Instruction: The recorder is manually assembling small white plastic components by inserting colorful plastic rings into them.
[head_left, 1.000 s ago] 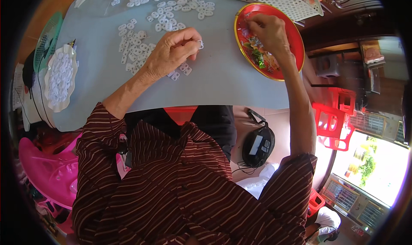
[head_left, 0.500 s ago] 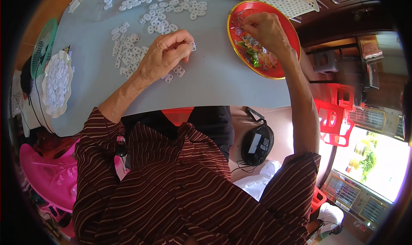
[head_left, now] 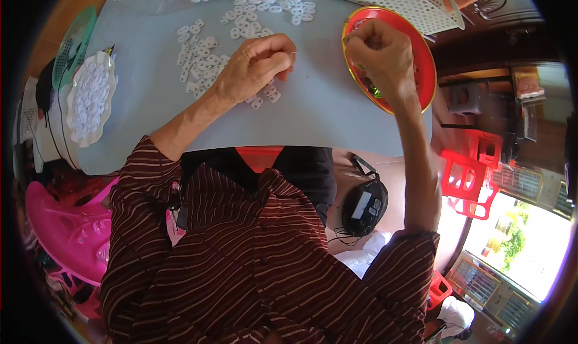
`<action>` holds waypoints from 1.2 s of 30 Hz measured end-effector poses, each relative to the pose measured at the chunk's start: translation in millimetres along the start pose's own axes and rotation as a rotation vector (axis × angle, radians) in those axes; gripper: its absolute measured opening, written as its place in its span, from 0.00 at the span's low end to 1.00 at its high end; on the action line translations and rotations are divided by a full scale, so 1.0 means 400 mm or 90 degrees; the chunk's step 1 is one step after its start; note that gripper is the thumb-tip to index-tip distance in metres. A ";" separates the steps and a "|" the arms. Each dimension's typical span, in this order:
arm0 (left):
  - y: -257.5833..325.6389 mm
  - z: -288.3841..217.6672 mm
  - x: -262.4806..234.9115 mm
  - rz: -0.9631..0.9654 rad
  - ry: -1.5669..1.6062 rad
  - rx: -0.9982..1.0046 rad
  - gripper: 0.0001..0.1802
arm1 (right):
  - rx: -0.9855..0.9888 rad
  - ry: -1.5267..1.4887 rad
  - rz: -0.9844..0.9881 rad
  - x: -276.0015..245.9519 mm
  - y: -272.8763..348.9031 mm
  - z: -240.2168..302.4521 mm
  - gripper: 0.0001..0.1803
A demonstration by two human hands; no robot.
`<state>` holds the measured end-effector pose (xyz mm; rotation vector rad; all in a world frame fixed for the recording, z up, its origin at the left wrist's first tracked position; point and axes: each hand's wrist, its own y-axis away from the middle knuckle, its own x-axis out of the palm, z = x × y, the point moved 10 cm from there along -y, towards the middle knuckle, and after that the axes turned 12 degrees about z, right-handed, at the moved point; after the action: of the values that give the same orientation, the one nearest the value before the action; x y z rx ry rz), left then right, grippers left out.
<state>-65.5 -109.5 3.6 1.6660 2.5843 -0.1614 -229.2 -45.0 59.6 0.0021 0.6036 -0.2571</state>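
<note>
My left hand is closed in a pinch above the table, just right of a spread of small white two-holed plastic pieces. A small white piece showed at its fingertips a moment ago; now only a thin sliver shows there. Several more pieces lie under and beside this hand. My right hand is curled, thumb and fingers together, over the left part of a red round tray with a gold rim. What it pinches, if anything, is hidden. Small bits and a shiny green wrapper lie in the tray.
A scalloped white dish heaped with white pieces stands at the table's left edge, near a green mesh basket. At the far right is a white perforated basket. Red stools and a black bag are on the floor.
The view has shifted, moving the table's things rightward. My right hand has curled tighter and moved toward the tray's left rim. My left hand has turned, and its white piece is mostly hidden.
</note>
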 end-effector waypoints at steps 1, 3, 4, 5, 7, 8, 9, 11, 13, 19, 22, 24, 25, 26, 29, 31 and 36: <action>-0.001 -0.002 0.000 -0.004 -0.002 -0.004 0.09 | -0.035 -0.077 0.010 0.035 0.012 0.012 0.05; 0.000 -0.004 0.000 -0.002 0.020 -0.010 0.09 | 0.001 -0.189 0.023 0.112 0.052 0.021 0.04; 0.000 -0.002 -0.005 -0.007 0.016 -0.013 0.09 | 0.041 -0.298 0.032 0.150 0.065 0.007 0.04; -0.001 -0.003 -0.011 -0.009 -0.006 -0.005 0.09 | 0.038 -0.302 0.036 0.176 0.071 -0.001 0.04; -0.002 -0.003 -0.014 -0.011 -0.029 0.000 0.10 | 0.072 -0.422 0.003 0.211 0.084 -0.048 0.03; -0.002 -0.007 -0.017 -0.013 -0.036 -0.002 0.10 | 0.073 -0.425 0.006 0.219 0.080 -0.054 0.03; -0.002 -0.011 -0.016 -0.012 -0.042 -0.002 0.09 | 0.068 -0.446 -0.014 0.214 0.077 -0.054 0.04; 0.000 -0.011 -0.011 -0.004 -0.024 0.004 0.09 | 0.065 -0.467 -0.034 0.213 0.074 -0.055 0.04; 0.001 -0.010 -0.008 0.000 -0.009 0.009 0.09 | 0.034 -0.560 -0.070 0.213 0.069 -0.055 0.07; 0.002 -0.002 -0.009 -0.036 0.002 0.027 0.09 | 0.016 -0.581 -0.083 0.218 0.066 -0.053 0.10; 0.004 -0.012 -0.011 -0.038 -0.030 0.041 0.10 | 0.007 -0.572 -0.084 0.216 0.066 -0.048 0.10; 0.003 -0.010 -0.012 -0.040 -0.049 0.041 0.10 | 0.004 -0.581 -0.084 0.220 0.066 -0.051 0.10; 0.002 -0.008 -0.012 -0.039 -0.049 0.040 0.10 | -0.001 -0.589 -0.085 0.220 0.067 -0.051 0.10; 0.001 -0.007 -0.012 -0.035 -0.056 0.039 0.10 | 0.000 -0.589 -0.085 0.220 0.068 -0.053 0.10; 0.002 -0.002 -0.012 -0.022 -0.056 0.051 0.10 | -0.012 -0.571 -0.077 0.221 0.067 -0.046 0.10; 0.002 -0.005 -0.008 -0.012 -0.047 0.065 0.10 | -0.012 -0.587 -0.091 0.219 0.068 -0.049 0.10; 0.000 -0.006 -0.002 0.001 -0.052 0.059 0.14 | -0.022 -0.588 -0.106 0.216 0.072 -0.053 0.11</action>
<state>-64.9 -110.0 6.1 1.6532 2.5522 -0.3470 -165.6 -36.2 -8.6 -0.1917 -0.3135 -0.3727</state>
